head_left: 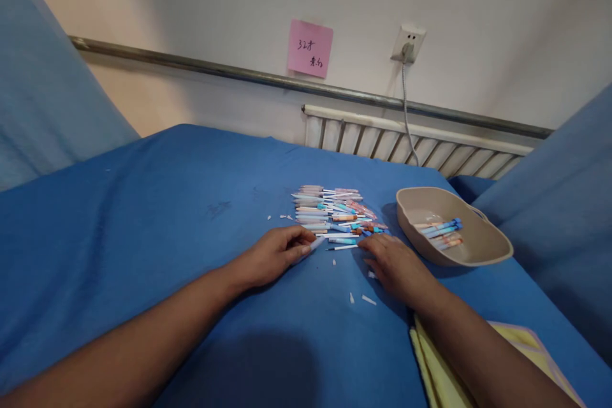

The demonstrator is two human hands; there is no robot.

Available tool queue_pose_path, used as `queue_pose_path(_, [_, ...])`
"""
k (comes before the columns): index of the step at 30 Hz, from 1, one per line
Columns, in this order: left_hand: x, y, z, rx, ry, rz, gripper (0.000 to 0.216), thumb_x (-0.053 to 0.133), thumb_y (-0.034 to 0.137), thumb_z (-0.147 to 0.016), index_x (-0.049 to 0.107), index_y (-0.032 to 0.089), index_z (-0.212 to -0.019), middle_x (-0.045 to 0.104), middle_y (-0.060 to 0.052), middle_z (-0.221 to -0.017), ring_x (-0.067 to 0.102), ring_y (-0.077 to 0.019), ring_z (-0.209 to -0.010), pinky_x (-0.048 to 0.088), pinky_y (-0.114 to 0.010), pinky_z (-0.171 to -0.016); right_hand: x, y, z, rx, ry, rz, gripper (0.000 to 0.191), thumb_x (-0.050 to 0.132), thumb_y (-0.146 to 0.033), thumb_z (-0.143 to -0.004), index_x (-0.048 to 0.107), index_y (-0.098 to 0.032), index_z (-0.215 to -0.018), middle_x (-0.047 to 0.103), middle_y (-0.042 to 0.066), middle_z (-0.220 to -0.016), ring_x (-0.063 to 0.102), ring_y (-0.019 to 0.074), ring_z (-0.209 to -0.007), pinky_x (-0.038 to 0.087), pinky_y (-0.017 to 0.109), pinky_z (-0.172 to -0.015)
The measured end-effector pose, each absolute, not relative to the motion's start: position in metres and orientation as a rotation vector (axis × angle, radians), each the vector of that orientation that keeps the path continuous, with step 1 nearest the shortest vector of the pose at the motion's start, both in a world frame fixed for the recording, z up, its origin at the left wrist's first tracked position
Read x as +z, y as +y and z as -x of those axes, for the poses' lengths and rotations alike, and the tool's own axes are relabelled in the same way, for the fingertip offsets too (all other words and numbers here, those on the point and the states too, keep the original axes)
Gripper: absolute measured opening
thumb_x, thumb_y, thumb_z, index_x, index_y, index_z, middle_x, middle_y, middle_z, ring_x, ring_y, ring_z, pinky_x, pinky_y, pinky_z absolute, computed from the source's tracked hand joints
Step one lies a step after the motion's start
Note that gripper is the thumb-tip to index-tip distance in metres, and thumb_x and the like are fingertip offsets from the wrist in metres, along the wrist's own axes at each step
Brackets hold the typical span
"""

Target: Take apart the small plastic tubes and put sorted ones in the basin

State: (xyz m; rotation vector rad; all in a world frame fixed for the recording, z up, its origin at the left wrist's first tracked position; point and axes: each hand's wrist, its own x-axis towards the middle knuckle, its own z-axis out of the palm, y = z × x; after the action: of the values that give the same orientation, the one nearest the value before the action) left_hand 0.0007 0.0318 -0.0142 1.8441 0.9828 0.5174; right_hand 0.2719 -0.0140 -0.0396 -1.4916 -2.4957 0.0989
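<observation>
Pinched between the thumb and fingers of my left hand (282, 251) is a pale pen barrel (317, 243), close to the front left of a pile of pens. My right hand (394, 264) is at the pile's front right, with its fingertips at the end of a thin white pen refill (344, 247) whose dark tip points left. The fingers look closed on that refill, though the contact is partly hidden. Behind both hands, pale pen barrels (310, 204) lie in a row, mixed with white refills and blue, orange and pink pen parts (354, 209).
A beige basin (482, 248) on the right holds several pens (442, 227). Small white pieces (368, 299) are scattered in front on the blue sheet (191, 204). Yellow cloth (442, 363) lies under my right forearm. A metal rail (215, 70) and radiator (363, 137) line the wall.
</observation>
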Motion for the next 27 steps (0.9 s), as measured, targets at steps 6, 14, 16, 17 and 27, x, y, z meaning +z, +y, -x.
queue_pose_path(6, [-0.020,0.030,-0.006,0.553,0.805,-1.013,0.039,0.077,0.030,-0.071,0.063,0.013,-0.103,0.067,-0.006,-0.090,0.065,-0.0148,-0.076,0.052,-0.027,-0.073,-0.044,-0.009,-0.270,0.090,-2.426,1.542,0.035,0.049,-0.013,-0.088,0.054,-0.018,-0.122,0.060,0.011,-0.122,0.051,0.0233,-0.115,0.039,0.038,-0.094])
queue_pose_path(14, [-0.019,0.036,-0.004,0.497,0.741,-0.848,0.029,0.076,0.020,-0.072,0.066,0.012,-0.099,0.068,-0.005,-0.089,0.066,-0.0129,-0.074,0.053,-0.024,-0.073,-0.043,-0.012,-0.272,0.099,-2.516,1.628,0.025,0.045,-0.013,-0.091,0.060,-0.019,-0.109,0.065,0.009,-0.098,0.057,0.0232,-0.096,0.038,0.035,-0.084])
queue_pose_path(16, [-0.019,0.036,-0.004,0.500,0.749,-0.838,0.027,0.076,0.019,-0.073,0.066,0.012,-0.098,0.068,-0.004,-0.087,0.066,-0.0119,-0.072,0.052,-0.023,-0.071,-0.041,-0.014,-0.271,0.125,-2.526,1.621,0.022,0.046,-0.013,-0.090,0.060,-0.017,-0.105,0.064,0.009,-0.094,0.057,0.0225,-0.092,0.038,0.034,-0.082])
queue_pose_path(17, [-0.019,0.036,-0.004,0.505,0.758,-0.834,0.026,0.076,0.019,-0.073,0.066,0.012,-0.097,0.068,-0.004,-0.085,0.065,-0.0113,-0.071,0.052,-0.023,-0.070,-0.039,-0.015,-0.271,0.151,-2.526,1.608,0.020,0.046,-0.013,-0.089,0.060,-0.017,-0.103,0.064,0.009,-0.092,0.057,0.0220,-0.090,0.038,0.033,-0.081])
queue_pose_path(27, [-0.020,0.031,-0.005,0.613,0.855,-1.117,0.022,0.069,0.029,-0.077,0.064,0.014,-0.093,0.065,-0.003,-0.085,0.056,-0.0089,-0.062,0.042,-0.020,-0.056,-0.035,-0.027,-0.265,0.542,-2.131,1.352,0.016,0.037,-0.025,-0.095,0.049,-0.020,-0.085,0.055,0.002,-0.074,0.052,0.0147,-0.066,0.042,0.025,-0.062])
